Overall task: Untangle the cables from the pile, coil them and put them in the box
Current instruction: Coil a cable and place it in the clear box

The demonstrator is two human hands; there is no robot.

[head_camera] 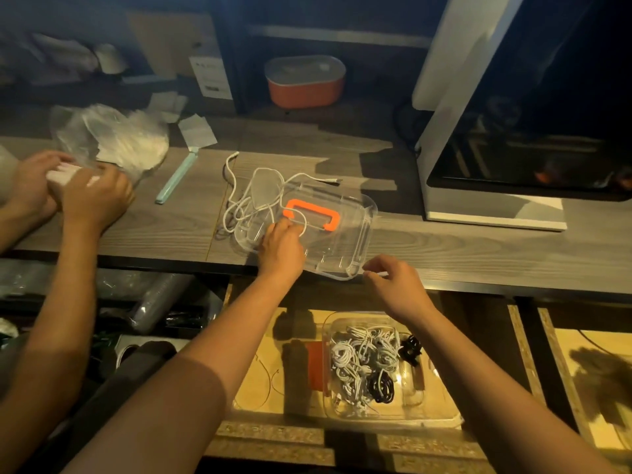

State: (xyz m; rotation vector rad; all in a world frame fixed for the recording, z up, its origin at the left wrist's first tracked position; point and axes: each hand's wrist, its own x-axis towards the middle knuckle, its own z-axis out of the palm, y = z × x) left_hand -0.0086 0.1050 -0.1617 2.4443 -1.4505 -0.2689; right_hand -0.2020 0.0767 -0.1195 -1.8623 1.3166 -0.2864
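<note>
Probably a workshop: wooden bench point(136, 227), cluttered shelves point(335, 34).

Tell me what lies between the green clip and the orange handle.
Loose loops of white cable lie there, right of the clip, partly on the table, partly on the clear lid bearing the handle. The head view shows it.

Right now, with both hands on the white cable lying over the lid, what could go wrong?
1. The white cable lies across the clear lid, which sits at the table edge; a pull by the left hand may drag it off.
2. Its loose loops could knot tighter while the right hand pinches one end.
</note>
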